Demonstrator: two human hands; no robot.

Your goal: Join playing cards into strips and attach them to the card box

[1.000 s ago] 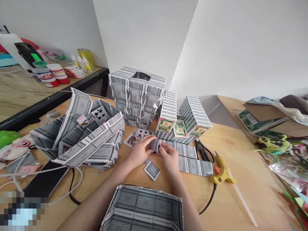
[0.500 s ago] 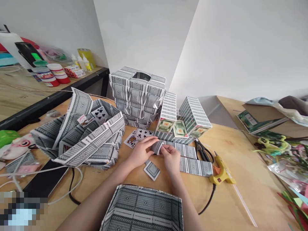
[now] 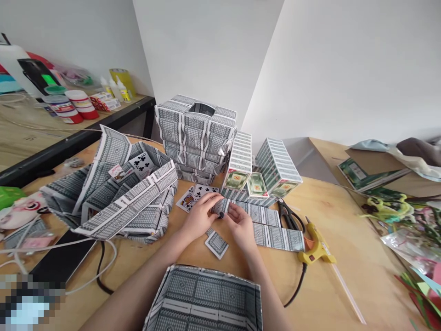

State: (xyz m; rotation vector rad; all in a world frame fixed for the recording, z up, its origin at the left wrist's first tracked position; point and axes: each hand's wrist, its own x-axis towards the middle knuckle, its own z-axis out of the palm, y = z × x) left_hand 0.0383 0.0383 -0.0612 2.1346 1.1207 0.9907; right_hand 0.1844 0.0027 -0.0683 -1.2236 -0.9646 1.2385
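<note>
My left hand (image 3: pixel 200 215) is closed on the left side of a grey patterned playing card (image 3: pixel 220 206), fingers along its top and thumb below. My right hand (image 3: pixel 242 226) pinches the same card's lower right side; its far fingers are curled. The card lies close to the left end of a strip of joined cards (image 3: pixel 258 213); whether they touch is hidden. A second card strip (image 3: pixel 279 237) lies in front of it. Loose face-down cards (image 3: pixel 217 244) rest between my forearms. Face-up cards (image 3: pixel 188 198) lie beyond my left hand.
A yellow glue gun (image 3: pixel 317 248) and black scissors (image 3: pixel 289 216) lie at the right. Boxed card decks (image 3: pixel 239 158) and a tall card-built box (image 3: pixel 198 138) stand behind. A card-covered container (image 3: pixel 148 202) sits left, an open card box (image 3: pixel 208 294) nearest me. White cables (image 3: pixel 112 259) cross the left.
The playing card was tilted up between my hands and now lies flatter. My right hand has turned, its fingers lifting off the card's right edge and the thumb pressing lower. The view shifted slightly.
</note>
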